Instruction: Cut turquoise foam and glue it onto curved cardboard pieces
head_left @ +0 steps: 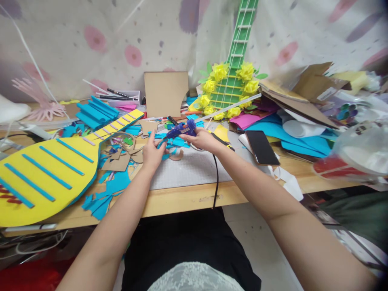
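A blue hot glue gun (185,128) with a long pale glue stick out of its back is gripped in my right hand (202,139), its nozzle pointing left. The fingers of my left hand (153,151) are bent together right by the nozzle tip; what they pinch is too small to make out. Blue paper scraps (174,143) lie under and around both hands on a grey cutting mat (188,171). A black cord (216,178) runs over the table's front edge below my right wrist.
To the left lies a yellow guitar-shaped craft (60,173) with blue strips. A green one with yellow flowers (227,91) leans at the back. A phone (262,147), blue sheets (298,139), cardboard (166,93) and a plastic bucket (354,157) crowd the table.
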### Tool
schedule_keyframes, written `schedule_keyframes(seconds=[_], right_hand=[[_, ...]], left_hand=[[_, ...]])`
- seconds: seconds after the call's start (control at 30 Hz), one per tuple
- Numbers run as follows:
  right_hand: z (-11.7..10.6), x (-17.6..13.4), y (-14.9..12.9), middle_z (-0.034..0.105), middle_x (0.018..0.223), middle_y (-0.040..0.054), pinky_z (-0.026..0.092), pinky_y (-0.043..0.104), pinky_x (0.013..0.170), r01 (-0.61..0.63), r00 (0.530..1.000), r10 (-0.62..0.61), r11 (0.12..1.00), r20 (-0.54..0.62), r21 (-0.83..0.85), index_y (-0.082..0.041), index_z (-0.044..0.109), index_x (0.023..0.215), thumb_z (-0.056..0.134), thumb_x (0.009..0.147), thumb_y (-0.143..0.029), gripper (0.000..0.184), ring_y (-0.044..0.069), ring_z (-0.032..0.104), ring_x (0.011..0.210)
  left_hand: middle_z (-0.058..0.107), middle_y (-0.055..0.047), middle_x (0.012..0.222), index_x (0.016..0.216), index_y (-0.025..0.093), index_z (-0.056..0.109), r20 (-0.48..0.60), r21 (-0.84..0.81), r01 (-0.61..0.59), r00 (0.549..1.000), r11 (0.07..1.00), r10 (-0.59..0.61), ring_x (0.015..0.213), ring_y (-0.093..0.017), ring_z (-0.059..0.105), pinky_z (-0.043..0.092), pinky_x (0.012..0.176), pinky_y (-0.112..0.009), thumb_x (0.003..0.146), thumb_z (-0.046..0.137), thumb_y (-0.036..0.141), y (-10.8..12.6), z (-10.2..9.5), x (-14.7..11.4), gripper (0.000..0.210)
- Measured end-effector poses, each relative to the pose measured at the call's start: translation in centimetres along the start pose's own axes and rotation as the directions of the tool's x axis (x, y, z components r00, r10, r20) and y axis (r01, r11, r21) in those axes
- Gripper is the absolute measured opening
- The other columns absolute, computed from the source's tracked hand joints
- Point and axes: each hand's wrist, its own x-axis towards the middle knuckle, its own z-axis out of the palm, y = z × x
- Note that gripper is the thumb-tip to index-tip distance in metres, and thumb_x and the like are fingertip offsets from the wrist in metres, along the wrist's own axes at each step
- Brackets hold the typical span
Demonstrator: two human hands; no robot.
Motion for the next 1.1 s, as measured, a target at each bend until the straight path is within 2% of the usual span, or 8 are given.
schedule_keyframes(seconds=[0.17, 0.57, 1.1], right_hand=[[-0.21, -0.26, -0.03, 0.064, 0.07, 0.0039, 0.041, 0.024, 0.06, -0.022, 1.0, 0.022, 1.0, -0.012, -0.004, -0.015, 0.063, 0.076, 0.06, 0.071, -0.058, 0.044, 0.013, 0.055, 0.063], [-0.81, -0.37, 0.33, 0.06, 0.062, 0.0019, 0.04, 0.023, 0.055, -0.084, 0.995, 0.087, 0.995, -0.055, 0.055, -0.015, 0.063, 0.078, 0.061, 0.071, -0.056, 0.042, 0.011, 0.053, 0.058], [-0.79, -0.44, 0.02, 0.059, 0.064, 0.0026, 0.039, 0.024, 0.056, -0.043, 0.998, 0.043, 0.999, -0.037, 0.005, -0.016, 0.065, 0.079, 0.061, 0.07, -0.058, 0.043, 0.012, 0.051, 0.059]], left_hand=[[0.072, -0.002, 0.084, 0.144, 0.02, 0.031, 0.017, -0.006, 0.011, 1.0, 1.0, -0.011, 0.064, -0.013, 0.067, 0.051, 0.07, -0.025, 0.077, 0.064, 0.026, 0.05, 0.02, -0.05, 0.075], [0.072, -0.002, 0.082, 0.143, 0.018, 0.033, 0.009, -0.011, -0.008, 1.0, 1.0, 0.008, 0.074, -0.014, 0.067, 0.05, 0.078, -0.027, 0.076, 0.063, 0.021, 0.29, 0.03, -0.2, 0.074], [0.073, -0.001, 0.084, 0.143, 0.02, 0.033, 0.022, 0.008, -0.008, 1.0, 1.0, 0.008, 0.066, -0.013, 0.068, 0.05, 0.071, -0.024, 0.076, 0.063, 0.025, 0.33, -0.06, -0.23, 0.074]])
